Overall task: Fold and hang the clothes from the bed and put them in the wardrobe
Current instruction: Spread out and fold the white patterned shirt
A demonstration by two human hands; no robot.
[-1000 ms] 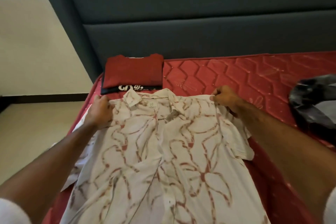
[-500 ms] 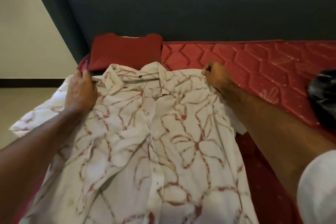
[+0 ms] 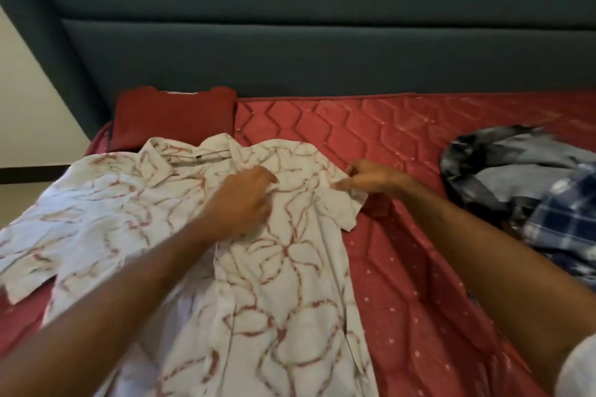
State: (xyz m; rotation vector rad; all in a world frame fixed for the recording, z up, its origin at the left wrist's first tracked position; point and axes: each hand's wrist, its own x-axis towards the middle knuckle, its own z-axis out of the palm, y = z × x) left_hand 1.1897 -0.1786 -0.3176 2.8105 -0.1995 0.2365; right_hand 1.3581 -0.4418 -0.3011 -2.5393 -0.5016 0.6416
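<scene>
A white shirt with a red floral print (image 3: pixel 290 267) lies spread front-up on the red mattress (image 3: pixel 419 267), collar toward the headboard. My left hand (image 3: pixel 242 200) rests on the shirt's chest just below the collar, fingers curled into the cloth near the placket. My right hand (image 3: pixel 371 177) pinches the shirt's right shoulder at the sleeve seam. The left sleeve hangs over the mattress's left edge. A folded dark red T-shirt (image 3: pixel 171 116) lies beyond the collar, against the headboard.
A heap of unfolded clothes, grey-black fabric (image 3: pixel 503 164) and a blue plaid shirt (image 3: pixel 567 219), lies at the right on the mattress. A dark teal padded headboard (image 3: pixel 322 51) runs along the back. Cream floor shows at the left.
My left hand has moved from the shirt's left shoulder to the middle of its chest. My right hand stays at the right shoulder. The shirt lies flatter, its left sleeve spread out.
</scene>
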